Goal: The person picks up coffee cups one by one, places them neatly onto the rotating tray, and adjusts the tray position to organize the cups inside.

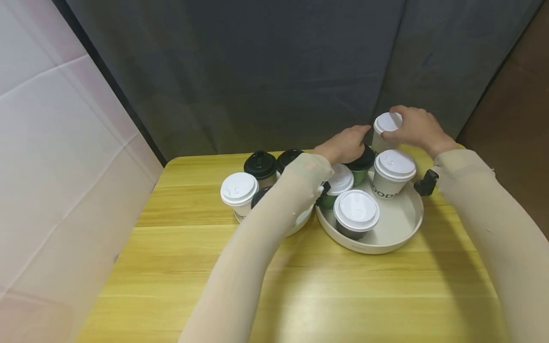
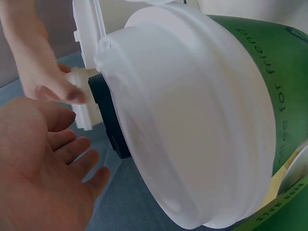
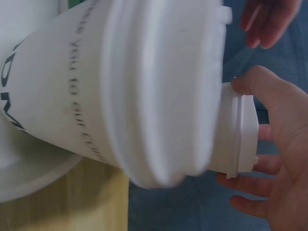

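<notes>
At the back right, my right hand (image 1: 418,127) grips a white paper coffee cup (image 1: 387,123) by its white lid, thumb on one side and fingers round the other. My left hand (image 1: 343,144) hovers beside it, fingers loosely spread and holding nothing, over a green cup with a black lid (image 1: 363,158). Close by, a white-lidded white cup (image 1: 394,167) stands in a round cream tray (image 1: 405,227). That tray also bears a green cup with a white lid (image 1: 341,180) and a dark cup with a white lid (image 1: 356,212). The gripped cup's base is hidden.
Left of the tray, a second round pale dish (image 1: 303,220) carries several cups, among them a white-lidded cup (image 1: 238,189) and a black-lidded cup (image 1: 260,166); my left forearm partly covers them. A dark curtain (image 1: 240,71) hangs behind the wooden table (image 1: 180,267).
</notes>
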`<state>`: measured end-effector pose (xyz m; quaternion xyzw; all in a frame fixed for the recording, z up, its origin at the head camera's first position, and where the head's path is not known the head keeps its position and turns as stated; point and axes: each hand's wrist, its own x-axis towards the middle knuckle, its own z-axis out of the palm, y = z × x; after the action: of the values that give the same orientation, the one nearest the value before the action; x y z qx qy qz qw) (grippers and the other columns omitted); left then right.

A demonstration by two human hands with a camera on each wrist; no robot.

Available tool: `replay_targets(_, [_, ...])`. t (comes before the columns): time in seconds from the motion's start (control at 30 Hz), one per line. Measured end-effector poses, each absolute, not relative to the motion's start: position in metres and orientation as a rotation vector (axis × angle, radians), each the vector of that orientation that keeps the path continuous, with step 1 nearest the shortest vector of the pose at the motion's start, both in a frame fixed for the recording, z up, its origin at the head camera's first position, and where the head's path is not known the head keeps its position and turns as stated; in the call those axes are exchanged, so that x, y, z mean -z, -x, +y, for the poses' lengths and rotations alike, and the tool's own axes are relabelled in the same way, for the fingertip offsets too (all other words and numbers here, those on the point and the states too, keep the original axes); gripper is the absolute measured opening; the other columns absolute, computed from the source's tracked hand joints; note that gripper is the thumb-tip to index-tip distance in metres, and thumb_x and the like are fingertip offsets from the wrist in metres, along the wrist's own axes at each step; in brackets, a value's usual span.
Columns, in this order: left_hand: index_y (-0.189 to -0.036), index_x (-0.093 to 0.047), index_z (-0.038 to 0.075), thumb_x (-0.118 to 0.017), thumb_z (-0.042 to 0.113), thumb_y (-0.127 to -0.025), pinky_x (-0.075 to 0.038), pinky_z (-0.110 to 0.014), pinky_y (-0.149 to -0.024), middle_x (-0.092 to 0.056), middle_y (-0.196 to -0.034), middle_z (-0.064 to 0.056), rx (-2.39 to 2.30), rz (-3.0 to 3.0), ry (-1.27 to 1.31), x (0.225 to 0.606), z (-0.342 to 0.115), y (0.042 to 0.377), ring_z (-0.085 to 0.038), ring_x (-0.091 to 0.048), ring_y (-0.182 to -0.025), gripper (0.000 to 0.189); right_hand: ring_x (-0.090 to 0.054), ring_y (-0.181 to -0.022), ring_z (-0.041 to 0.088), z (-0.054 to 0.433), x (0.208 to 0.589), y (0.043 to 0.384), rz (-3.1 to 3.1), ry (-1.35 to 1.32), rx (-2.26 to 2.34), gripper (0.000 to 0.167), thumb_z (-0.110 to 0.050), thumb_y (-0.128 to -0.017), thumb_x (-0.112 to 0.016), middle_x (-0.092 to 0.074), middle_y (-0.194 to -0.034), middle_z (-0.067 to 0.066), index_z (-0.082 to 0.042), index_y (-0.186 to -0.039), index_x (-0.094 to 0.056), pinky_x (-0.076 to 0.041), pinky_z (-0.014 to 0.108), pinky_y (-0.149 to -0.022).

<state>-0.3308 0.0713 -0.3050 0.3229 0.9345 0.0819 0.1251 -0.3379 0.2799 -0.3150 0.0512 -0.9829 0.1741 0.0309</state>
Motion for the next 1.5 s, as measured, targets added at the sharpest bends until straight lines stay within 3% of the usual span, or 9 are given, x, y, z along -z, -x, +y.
replay_targets(0.27, [-0.159,-0.014,0.008,-0.034,0.017,-0.104,-0.017,-0.022,-0.126,-0.021,-0.166,-0.006,-0.351,2.734,-0.971,0.306,0.070,0.336,-0.016,-0.020,-0.155,0.059,-0.052,-0.113,0.046,0.279,0.294,0.334,-2.971,-0.113,-0.562,0.078,-0.045,-0.085,-0.064,-0.053,-0.137,0.031,-0.007,-0.149,-0.041,-0.041,0.063,-0.092])
replay_targets(0.5, [-0.159,-0.013,0.007,-0.034,0.016,-0.104,-0.015,-0.020,-0.126,-0.019,-0.167,-0.007,-0.429,2.727,-0.991,0.303,0.071,0.337,-0.016,-0.018,-0.155,0.060,-0.053,-0.105,0.043,0.274,0.279,0.332,-2.903,-0.157,-0.533,0.076,-0.045,-0.083,-0.061,-0.057,-0.131,0.029,-0.010,-0.148,-0.044,-0.042,0.061,-0.085])
replay_targets(1.17, [-0.159,0.000,0.005,-0.040,0.014,-0.103,-0.009,-0.020,-0.126,-0.005,-0.169,-0.012,-0.817,2.644,-1.074,0.301,0.071,0.332,-0.018,-0.007,-0.157,0.069,-0.056,-0.102,0.043,0.266,0.245,0.321,-2.806,-0.184,-0.536,0.073,-0.048,-0.083,-0.061,-0.062,-0.128,0.027,-0.013,-0.145,-0.049,-0.041,0.059,-0.082])
replay_targets(1.5, [-0.159,0.007,0.012,-0.040,0.019,-0.104,-0.011,-0.015,-0.124,0.002,-0.169,-0.004,-0.952,2.579,-1.072,0.290,0.070,0.312,-0.012,-0.004,-0.157,0.073,-0.055,-0.103,0.045,0.267,0.227,0.302,-2.793,-0.170,-0.526,0.073,-0.047,-0.082,-0.062,-0.062,-0.127,0.028,-0.012,-0.144,-0.050,-0.037,0.058,-0.081])
